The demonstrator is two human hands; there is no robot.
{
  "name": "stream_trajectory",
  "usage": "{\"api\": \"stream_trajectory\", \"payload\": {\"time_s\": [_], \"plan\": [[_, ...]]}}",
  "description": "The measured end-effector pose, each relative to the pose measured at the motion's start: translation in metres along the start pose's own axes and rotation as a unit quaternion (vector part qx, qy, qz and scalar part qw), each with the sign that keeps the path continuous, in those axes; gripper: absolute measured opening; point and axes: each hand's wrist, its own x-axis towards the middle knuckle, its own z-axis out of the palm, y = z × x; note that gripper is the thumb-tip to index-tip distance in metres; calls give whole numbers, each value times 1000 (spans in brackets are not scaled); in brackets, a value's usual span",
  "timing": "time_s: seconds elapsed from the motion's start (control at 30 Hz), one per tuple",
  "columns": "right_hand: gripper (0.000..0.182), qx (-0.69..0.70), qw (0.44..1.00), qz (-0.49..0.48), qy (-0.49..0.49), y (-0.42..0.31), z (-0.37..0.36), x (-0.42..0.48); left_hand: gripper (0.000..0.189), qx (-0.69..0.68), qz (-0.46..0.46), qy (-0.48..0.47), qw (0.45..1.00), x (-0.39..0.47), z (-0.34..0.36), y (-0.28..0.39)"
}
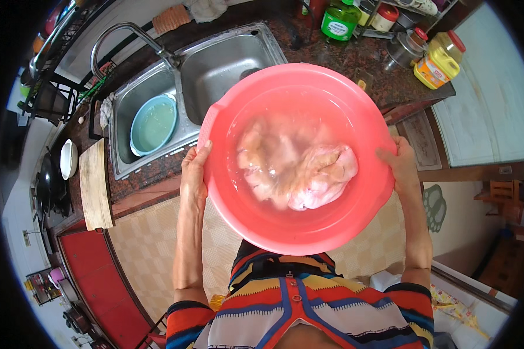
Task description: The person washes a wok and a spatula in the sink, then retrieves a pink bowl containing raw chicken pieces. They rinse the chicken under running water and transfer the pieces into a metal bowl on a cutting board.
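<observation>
Between my two hands I hold a large pink plastic basin in front of my body, over the counter's edge and the floor. My left hand grips its left rim, thumb on top. At the opposite rim, my right hand has its thumb over the edge. Cloudy water fills part of the basin. A pale, pinkish soft mass, possibly raw meat, lies in the water and partly breaks the surface at the right. What exactly it is, I cannot tell.
Behind the basin is a double stainless steel sink with a curved faucet. A blue basin of cloudy liquid sits in the left bowl. A wooden cutting board juts over the counter's edge. Bottles, including a green one, stand at the back right.
</observation>
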Motion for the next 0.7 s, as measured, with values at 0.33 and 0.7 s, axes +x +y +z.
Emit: {"api": "stream_trajectory", "payload": {"time_s": [0.33, 0.7], "plan": [[36, -7, 999, 23, 33, -52, 80, 46, 17, -24, -66, -51, 996, 104, -9, 50], [40, 34, 999, -27, -4, -80, 95, 72, 29, -56, -170, -83, 980, 156, -12, 43]]}}
